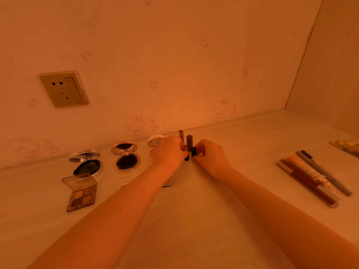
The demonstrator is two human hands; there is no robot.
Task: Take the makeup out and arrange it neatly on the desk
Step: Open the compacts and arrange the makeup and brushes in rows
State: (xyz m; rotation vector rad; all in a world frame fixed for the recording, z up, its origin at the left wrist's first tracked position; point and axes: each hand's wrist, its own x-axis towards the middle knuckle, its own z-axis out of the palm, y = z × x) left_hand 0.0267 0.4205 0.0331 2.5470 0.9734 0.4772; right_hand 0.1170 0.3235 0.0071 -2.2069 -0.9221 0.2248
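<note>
Both hands are working at the back edge of the desk [204, 220], near its middle. Left hand [169, 152] is pinching a slim lipstick tube [186, 152]; right hand [210, 156] is closing its fingers round a short dark tube [193, 152]. Two more tubes [189, 140] are standing upright just behind, against the wall.

Risk, as judged: the uprights are crowding together; a knuckle brushing one is likely toppling the rest, and round tubes are rolling freely.

Open compacts [126, 156] and a palette [81, 192] are lying toward the left edge, pencils [310, 177] toward the right. Surface is pale, smooth; light is dim, orange. A socket [63, 89] is sitting on the patterned wall.
</note>
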